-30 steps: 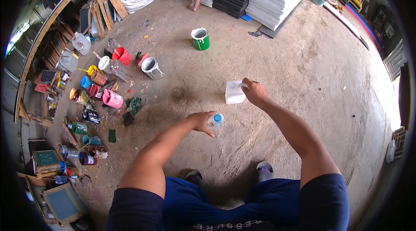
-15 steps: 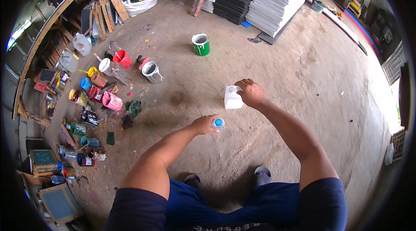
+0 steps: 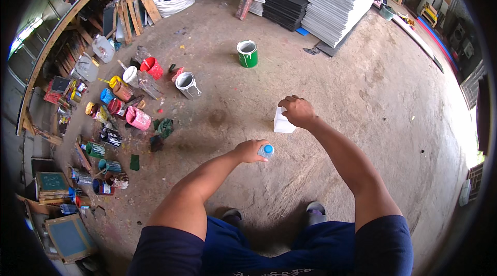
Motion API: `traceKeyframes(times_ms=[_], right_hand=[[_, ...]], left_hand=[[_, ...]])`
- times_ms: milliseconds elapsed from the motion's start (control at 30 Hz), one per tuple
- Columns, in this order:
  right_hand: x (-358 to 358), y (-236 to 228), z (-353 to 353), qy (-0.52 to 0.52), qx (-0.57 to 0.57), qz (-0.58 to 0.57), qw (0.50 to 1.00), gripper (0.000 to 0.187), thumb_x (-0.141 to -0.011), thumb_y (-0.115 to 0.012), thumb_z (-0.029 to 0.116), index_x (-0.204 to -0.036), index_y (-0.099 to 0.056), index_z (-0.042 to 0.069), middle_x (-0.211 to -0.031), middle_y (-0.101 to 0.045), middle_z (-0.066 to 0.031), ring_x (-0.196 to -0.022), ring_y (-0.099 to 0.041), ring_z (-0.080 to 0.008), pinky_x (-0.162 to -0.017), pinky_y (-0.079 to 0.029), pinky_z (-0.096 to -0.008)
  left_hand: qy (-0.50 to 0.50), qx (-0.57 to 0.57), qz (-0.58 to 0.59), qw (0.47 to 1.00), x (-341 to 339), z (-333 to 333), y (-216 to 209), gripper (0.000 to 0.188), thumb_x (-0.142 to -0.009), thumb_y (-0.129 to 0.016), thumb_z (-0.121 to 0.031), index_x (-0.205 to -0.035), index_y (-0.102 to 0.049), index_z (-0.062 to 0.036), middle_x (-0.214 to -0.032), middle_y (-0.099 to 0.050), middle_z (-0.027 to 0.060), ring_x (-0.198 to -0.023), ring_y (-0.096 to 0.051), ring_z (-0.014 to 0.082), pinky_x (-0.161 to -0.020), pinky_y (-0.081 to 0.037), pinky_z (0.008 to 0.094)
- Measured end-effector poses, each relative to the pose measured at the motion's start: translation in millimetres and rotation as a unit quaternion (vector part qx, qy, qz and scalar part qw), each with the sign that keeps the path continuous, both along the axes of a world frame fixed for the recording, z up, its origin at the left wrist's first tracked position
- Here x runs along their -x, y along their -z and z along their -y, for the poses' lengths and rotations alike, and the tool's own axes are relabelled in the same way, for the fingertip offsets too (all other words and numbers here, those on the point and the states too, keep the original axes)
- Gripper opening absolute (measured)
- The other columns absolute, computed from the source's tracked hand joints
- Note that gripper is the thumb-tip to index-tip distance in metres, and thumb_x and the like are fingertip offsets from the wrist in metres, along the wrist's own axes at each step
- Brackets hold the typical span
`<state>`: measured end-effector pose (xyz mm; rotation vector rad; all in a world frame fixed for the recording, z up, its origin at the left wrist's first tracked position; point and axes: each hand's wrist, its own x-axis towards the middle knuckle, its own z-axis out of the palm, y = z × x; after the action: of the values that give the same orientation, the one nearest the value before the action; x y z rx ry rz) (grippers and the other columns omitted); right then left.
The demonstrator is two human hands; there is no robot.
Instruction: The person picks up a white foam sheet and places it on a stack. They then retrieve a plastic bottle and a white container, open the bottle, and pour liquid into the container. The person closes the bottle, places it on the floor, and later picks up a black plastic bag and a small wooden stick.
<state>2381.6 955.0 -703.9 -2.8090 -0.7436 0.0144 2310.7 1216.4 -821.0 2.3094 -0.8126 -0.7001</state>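
Note:
My left hand is wrapped round a clear bottle with a blue cap, held upright above the floor. A white plastic jug stands on the concrete just beyond it, to the right. Over the top of that jug my right hand is closed, fingers curled downward. The jug's cap and handle are hidden under the hand, so which part it grips I cannot make out.
Ahead stand a green paint can and a white-smeared can. Several paint pots, among them a pink one, crowd the left. White sheets are stacked at the far side. A framed screen lies lower left.
My right hand has shifted over the jug's top, covering the cap that showed before. The bottle stays in my left hand. The whole view has swung slightly.

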Motion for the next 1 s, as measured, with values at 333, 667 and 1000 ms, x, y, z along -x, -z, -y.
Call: traceKeyframes(times_ms=[333,667,1000], right_hand=[[-3.0,8.8,-3.7,-0.031,0.079,0.034,0.996,0.028,-0.090,-0.075,0.022,-0.117,-0.070,0.014,-0.116,-0.071,-0.0048,-0.120,-0.064,-0.0256,-0.098,-0.056,-0.0425],[-11.1,2.3,-12.6,-0.085,0.173,0.017,0.981,0.022,-0.093,-0.063,0.012,-0.113,-0.070,0.005,-0.121,-0.069,-0.0084,-0.124,-0.062,-0.0276,-0.101,-0.056,-0.0417],[-7.5,11.5,-3.5,-0.046,0.052,-0.039,0.997,0.029,-0.090,-0.072,0.013,-0.118,-0.066,0.009,-0.118,-0.068,-0.0101,-0.117,-0.066,-0.0299,-0.095,-0.058,-0.0431]], left_hand=[[0.014,-0.012,0.015,1.000,0.8,8.1,0.5,0.078,-0.081,-0.087,-0.043,-0.142,-0.055,-0.0054,-0.134,-0.066,0.0227,-0.124,-0.064,0.0407,-0.102,-0.051,0.0472],[-0.010,-0.006,0.003,1.000,6.0,14.7,-10.9,0.078,-0.080,-0.088,-0.045,-0.141,-0.057,-0.0077,-0.126,-0.071,0.0212,-0.119,-0.068,0.0399,-0.100,-0.053,0.0465],[-0.022,-0.014,-0.030,0.999,2.2,17.6,-6.1,0.075,-0.078,-0.088,-0.047,-0.138,-0.059,-0.0125,-0.122,-0.072,0.0193,-0.116,-0.069,0.0402,-0.099,-0.054,0.0488]])
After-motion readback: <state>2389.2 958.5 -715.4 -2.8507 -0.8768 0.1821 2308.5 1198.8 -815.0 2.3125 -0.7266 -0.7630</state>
